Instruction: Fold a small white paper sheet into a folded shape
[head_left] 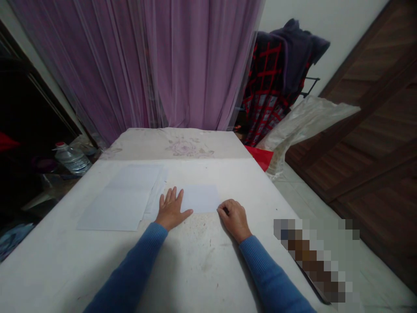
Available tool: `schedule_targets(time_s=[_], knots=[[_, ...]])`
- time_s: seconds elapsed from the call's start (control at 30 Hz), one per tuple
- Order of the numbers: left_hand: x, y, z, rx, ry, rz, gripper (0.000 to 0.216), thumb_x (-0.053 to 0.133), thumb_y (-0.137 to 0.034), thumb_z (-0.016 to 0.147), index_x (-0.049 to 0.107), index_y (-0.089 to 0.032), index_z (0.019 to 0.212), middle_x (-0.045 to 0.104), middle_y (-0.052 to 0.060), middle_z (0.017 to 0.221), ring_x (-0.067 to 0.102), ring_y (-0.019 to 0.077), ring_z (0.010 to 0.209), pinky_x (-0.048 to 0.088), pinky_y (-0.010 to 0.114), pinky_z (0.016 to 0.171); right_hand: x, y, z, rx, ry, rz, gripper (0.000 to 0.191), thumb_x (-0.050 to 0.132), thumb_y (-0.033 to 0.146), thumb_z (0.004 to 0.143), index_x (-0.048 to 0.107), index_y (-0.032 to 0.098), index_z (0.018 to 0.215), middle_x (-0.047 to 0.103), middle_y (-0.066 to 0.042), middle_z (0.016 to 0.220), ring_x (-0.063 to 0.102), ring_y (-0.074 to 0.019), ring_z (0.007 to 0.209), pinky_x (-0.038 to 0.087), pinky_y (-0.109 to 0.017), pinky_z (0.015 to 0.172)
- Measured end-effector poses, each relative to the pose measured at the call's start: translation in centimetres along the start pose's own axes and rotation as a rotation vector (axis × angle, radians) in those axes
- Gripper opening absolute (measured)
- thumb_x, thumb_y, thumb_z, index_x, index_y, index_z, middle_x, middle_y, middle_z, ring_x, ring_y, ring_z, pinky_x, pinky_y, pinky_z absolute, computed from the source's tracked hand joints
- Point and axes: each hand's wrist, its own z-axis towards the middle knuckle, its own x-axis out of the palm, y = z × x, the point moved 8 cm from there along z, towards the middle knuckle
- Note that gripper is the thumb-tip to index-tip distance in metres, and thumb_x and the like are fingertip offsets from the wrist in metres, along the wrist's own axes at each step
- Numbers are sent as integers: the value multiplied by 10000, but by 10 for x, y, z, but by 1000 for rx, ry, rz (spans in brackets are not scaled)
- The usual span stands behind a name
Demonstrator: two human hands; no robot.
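Note:
A small folded white paper [201, 198] lies on the white table [202, 269] in front of me. My left hand [171, 209] lies flat with fingers spread, pressing on the paper's left edge. My right hand [233, 218] is curled, fingertips pinching or pressing the paper's lower right corner. Both arms wear blue sleeves.
A stack of white sheets [122, 202] lies to the left of my hands. A plastic water bottle [71, 158] stands off the table's left side. Purple curtains [156, 65] hang behind, and clothes [280, 74] and a plastic bag [302, 121] sit at the right.

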Motion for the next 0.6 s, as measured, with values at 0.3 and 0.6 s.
schedule_targets(time_s=[0.3,0.6], knots=[[2,-101,-22,63,-286,-68,660,446,-462,906,321,-154,1476,188,155,1585,100,317,1471,50,576,1167,-2,1,-2,-26,-52,46,120,566,245,841,632,198,752,646,-24,811,561,-171,812,370,-282,774],[1,-52,-28,-85,-311,-55,627,432,-345,912,290,-157,1493,230,152,1574,145,325,1461,86,583,1159,-1,0,-2,-63,-68,59,131,557,249,838,628,198,740,653,-33,810,569,-182,803,373,-291,762]])
